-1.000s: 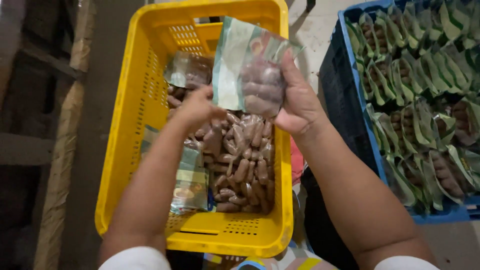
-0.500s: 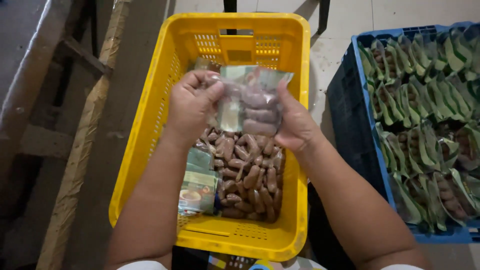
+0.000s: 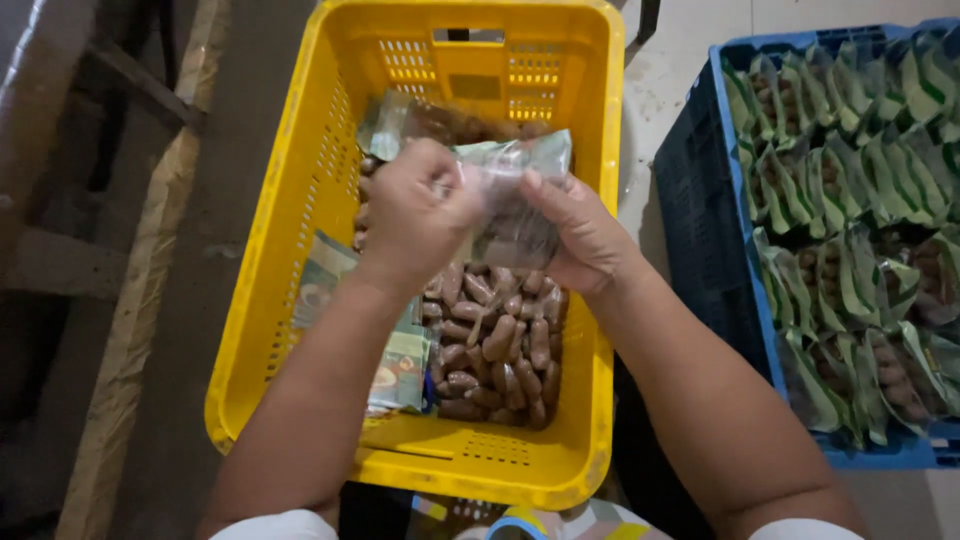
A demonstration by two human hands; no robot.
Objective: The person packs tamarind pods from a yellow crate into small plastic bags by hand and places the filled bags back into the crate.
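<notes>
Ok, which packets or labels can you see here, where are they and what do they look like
Clear plastic pouch with green-printed top: held by left hand and right hand over the yellow plastic crate.
Clear bags of brown oblong pieces: lying in that crate.
Flat green-and-brown printed labels: crate's left side.
Green-edged filled pouches: rows in the blue plastic crate, right.

Both hands are gripping a glossy, crinkled clear-plastic packet. The yellow crate is looking like smooth, slightly shiny moulded plastic; the blue crate on the right is showing duller plastic. Rough, matt wooden boards are lying on the left.
</notes>
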